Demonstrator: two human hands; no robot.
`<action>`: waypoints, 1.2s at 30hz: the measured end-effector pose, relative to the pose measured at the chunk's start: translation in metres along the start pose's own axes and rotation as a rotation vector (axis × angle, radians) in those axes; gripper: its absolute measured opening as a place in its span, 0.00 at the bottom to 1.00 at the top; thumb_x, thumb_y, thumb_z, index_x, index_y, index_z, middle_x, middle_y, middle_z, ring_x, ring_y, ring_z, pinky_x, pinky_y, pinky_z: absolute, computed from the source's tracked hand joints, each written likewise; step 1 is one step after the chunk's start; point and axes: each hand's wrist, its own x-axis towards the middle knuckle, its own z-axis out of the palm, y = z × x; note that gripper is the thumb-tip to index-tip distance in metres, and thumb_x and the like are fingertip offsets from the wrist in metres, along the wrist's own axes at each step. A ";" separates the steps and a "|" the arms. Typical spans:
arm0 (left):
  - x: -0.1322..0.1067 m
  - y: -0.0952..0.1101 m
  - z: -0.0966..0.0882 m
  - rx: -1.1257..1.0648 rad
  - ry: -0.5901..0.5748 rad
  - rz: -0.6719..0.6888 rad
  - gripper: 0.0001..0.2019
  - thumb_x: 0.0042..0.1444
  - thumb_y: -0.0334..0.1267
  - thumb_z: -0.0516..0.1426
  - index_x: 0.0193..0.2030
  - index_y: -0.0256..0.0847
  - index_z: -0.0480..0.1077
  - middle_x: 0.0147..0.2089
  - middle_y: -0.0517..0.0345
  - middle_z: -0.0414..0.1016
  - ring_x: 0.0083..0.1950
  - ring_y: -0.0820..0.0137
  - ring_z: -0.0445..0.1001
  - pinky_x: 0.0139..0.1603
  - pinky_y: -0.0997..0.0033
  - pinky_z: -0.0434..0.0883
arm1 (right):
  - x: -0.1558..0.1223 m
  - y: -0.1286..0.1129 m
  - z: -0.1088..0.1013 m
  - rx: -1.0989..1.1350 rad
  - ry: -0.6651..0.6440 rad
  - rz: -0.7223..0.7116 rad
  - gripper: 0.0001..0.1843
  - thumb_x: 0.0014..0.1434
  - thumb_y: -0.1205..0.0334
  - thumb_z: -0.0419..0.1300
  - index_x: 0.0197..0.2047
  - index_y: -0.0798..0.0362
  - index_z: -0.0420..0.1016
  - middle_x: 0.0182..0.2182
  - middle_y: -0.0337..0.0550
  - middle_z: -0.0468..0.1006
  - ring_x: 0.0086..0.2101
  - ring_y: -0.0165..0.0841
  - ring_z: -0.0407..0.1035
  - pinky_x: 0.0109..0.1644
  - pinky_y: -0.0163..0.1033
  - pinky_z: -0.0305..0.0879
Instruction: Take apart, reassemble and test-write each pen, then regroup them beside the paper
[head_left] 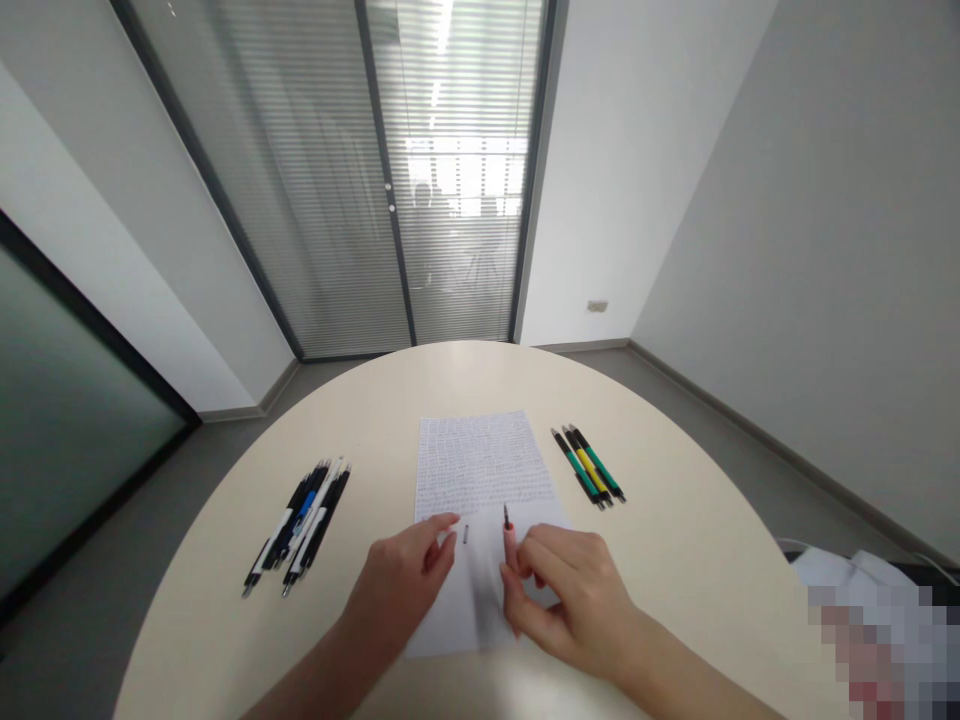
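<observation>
A sheet of paper (480, 462) with dense handwriting on its upper part lies on the round table. My right hand (574, 590) grips a pink pen (510, 545) between thumb and fingers, above the blank lower part of the sheet. A thin dark refill sticks out of the pen's far end, pointing away from me. Just left of it, a small dark piece (466, 534), perhaps a spring, shows against the paper. My left hand (409, 565) is beside this piece, thumb and forefinger apart, with nothing visible between them.
Several black, white and blue pens (300, 525) lie bunched on the table's left side. Right of the sheet are 3 green and yellow pens (589, 465). The pale round table (690, 580) curves away toward a glass partition with blinds. At lower right is a partly blurred person (870, 620).
</observation>
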 end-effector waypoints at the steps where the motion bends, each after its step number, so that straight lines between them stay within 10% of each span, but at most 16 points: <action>1: 0.000 -0.005 0.003 0.065 0.003 0.049 0.10 0.60 0.34 0.55 0.44 0.39 0.77 0.28 0.57 0.80 0.25 0.70 0.76 0.32 0.73 0.74 | 0.000 0.002 0.000 0.009 0.010 0.014 0.11 0.58 0.71 0.54 0.25 0.52 0.62 0.18 0.35 0.65 0.20 0.27 0.60 0.24 0.34 0.52; 9: -0.004 -0.013 0.021 0.353 -0.182 0.244 0.15 0.64 0.35 0.53 0.55 0.37 0.72 0.34 0.51 0.83 0.31 0.65 0.81 0.30 0.71 0.77 | -0.001 0.006 -0.002 0.141 -0.007 0.074 0.11 0.60 0.70 0.53 0.26 0.52 0.67 0.19 0.37 0.68 0.20 0.27 0.62 0.25 0.32 0.57; 24: -0.009 -0.009 0.020 0.291 -0.141 0.278 0.13 0.62 0.24 0.50 0.45 0.38 0.72 0.40 0.51 0.78 0.34 0.64 0.79 0.33 0.67 0.78 | -0.002 0.007 -0.002 0.204 0.084 0.023 0.10 0.58 0.73 0.54 0.28 0.53 0.70 0.20 0.38 0.71 0.19 0.26 0.60 0.24 0.32 0.56; 30: -0.005 0.005 0.009 -0.024 0.000 0.300 0.11 0.63 0.27 0.50 0.45 0.40 0.73 0.38 0.51 0.76 0.39 0.63 0.76 0.39 0.63 0.76 | -0.001 0.007 -0.002 0.130 -0.008 0.063 0.11 0.59 0.71 0.54 0.25 0.53 0.67 0.19 0.37 0.68 0.20 0.26 0.61 0.25 0.32 0.56; 36: 0.006 0.022 -0.014 -0.752 -0.027 -0.185 0.04 0.59 0.35 0.57 0.35 0.42 0.73 0.34 0.58 0.77 0.37 0.69 0.77 0.39 0.73 0.74 | -0.001 0.002 0.001 0.077 -0.079 0.086 0.11 0.55 0.70 0.53 0.23 0.52 0.60 0.17 0.33 0.64 0.18 0.25 0.58 0.23 0.32 0.51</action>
